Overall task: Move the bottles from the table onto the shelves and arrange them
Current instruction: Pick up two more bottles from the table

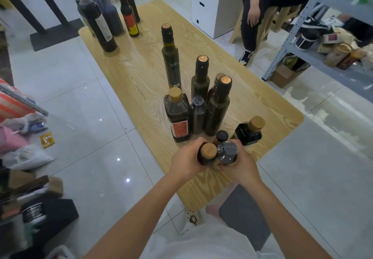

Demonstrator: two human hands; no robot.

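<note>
Counter: bottle cluster centre, before me; second group far left corner; shelves right.

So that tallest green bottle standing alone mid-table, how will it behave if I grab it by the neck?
The tall green bottle looks like glass, so probably heavy and breakable. It is narrow and high, so a sideways nudge could tip it. The neck sleeve looks smooth, maybe slippery; it stands apart on the table, so gripping the body seems safer.

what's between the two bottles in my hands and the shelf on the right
Nothing visible on a straight path. The left hand grips the cork-capped bottle, the right hand the clear-capped bottle. Only open floor separates the table from the metal shelf; the square bottle stands just right of them.
</note>
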